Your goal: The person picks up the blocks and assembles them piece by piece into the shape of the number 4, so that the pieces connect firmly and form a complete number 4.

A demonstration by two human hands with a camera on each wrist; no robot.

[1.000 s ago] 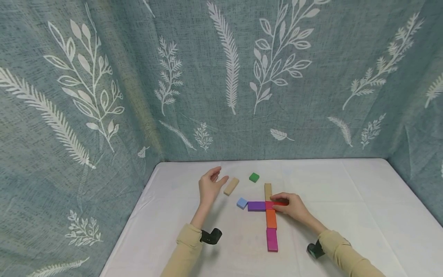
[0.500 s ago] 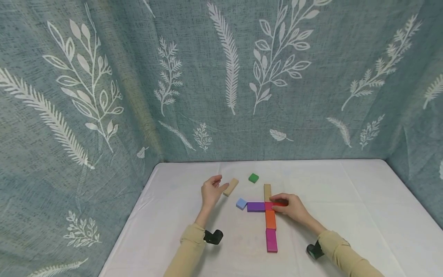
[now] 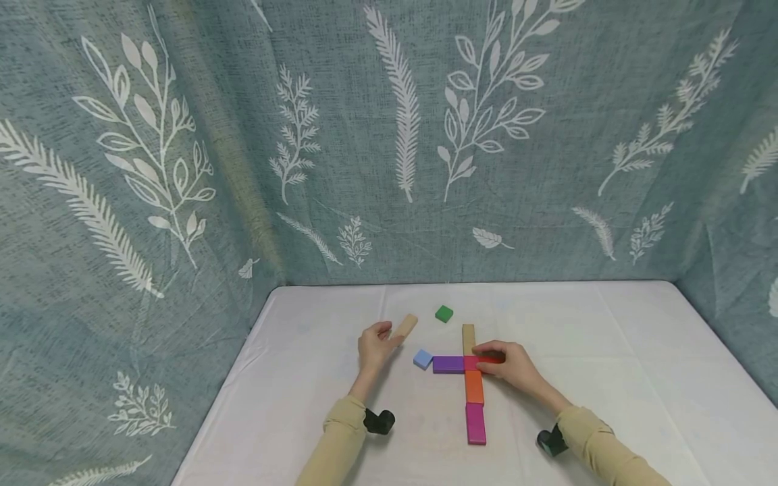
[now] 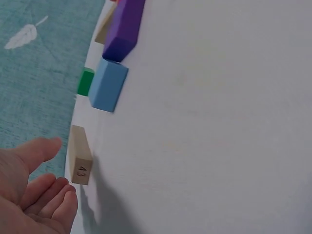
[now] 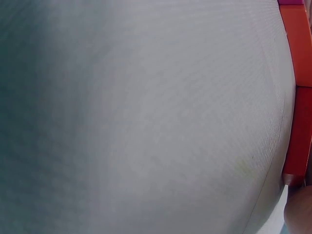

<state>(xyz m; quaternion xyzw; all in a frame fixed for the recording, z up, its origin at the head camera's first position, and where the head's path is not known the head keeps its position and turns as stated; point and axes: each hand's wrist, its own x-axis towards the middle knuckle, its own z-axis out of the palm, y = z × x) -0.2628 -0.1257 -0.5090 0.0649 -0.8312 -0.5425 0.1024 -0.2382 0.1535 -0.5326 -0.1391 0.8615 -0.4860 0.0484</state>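
My left hand (image 3: 373, 347) reaches toward a loose plain wooden block (image 3: 406, 326), its thumb overlapping the block's near end in the head view. In the left wrist view the thumb and fingers are spread beside this block, which is marked 43, with nothing between them. My right hand (image 3: 510, 364) pinches a red block (image 5: 298, 136), which is partly hidden under the fingers. That red block lies at the crossing of a cross-shaped layout. Around it are a purple block (image 3: 448, 364), an orange block (image 3: 474, 387) and a second wooden block (image 3: 468, 339).
A magenta block (image 3: 476, 424) extends the row below the orange one. Near the purple block's left end lies a light blue block (image 3: 423, 359), turned at an angle. A small green block (image 3: 444, 314) sits farther back. Patterned curtain (image 3: 340, 135) stands behind the white-covered table (image 3: 608, 378).
My left hand has come down and to the right, closer to the loose wooden block. My right hand stays at the red block, and the blocks keep their places.
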